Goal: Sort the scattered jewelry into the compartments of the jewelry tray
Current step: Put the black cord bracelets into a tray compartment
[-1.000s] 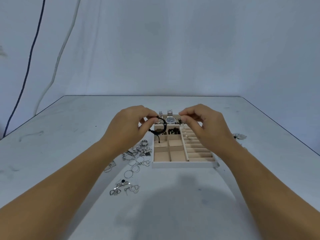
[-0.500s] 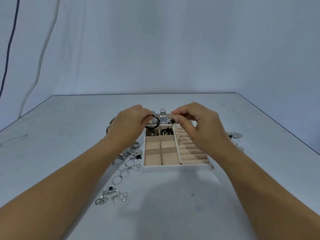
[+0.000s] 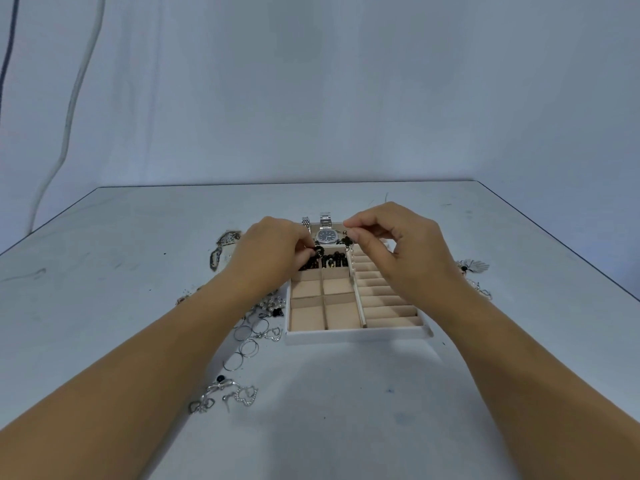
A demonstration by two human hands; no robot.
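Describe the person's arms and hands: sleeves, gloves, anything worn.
Both arms are bare to the frame's edge: no sleeve shows on the left forearm or right forearm. The left hand and right hand wear no gloves. No watch or bracelet circles either wrist, and no ring shows on either hand.

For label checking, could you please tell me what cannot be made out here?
Head view:
black beaded piece pinched between left hand and right hand: too small, partly under fingers; bracelet or necklace unclear.
white jewelry tray with beige compartments: far-left cells hidden by the left hand, upper ring slots by the right hand.
silver wristwatch with dark dial: dial too small to read.
silver jewelry pile: partly behind the left forearm.
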